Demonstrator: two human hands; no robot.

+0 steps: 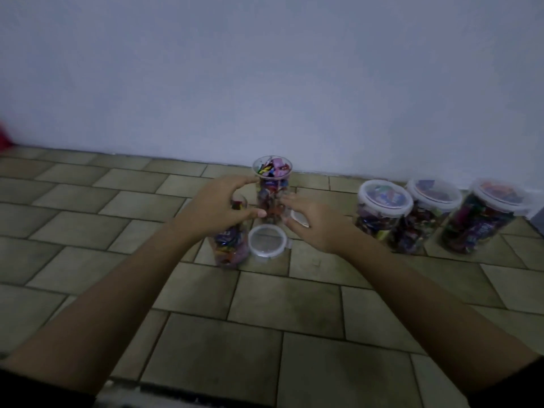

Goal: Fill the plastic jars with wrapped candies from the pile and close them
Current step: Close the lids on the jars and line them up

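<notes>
An open plastic jar (273,178), filled to the rim with wrapped candies, stands on the tiled floor near the wall. My left hand (217,209) curls round its left side, with the index finger under the rim and the thumb across the front. My right hand (313,223) reaches to the jar's right side with straight fingers; whether it touches is unclear. A second candy-filled jar (229,247) stands nearer me, partly hidden by my left hand. A clear lid (267,240) lies on the floor beside it. Another lid (299,219) shows behind my right fingers.
Three candy-filled jars with lids on stand in a row at the right: one (382,212), a second (425,214) and a third (482,220). A pale wall (265,83) runs close behind them. Something red (4,139) sits at the far left edge.
</notes>
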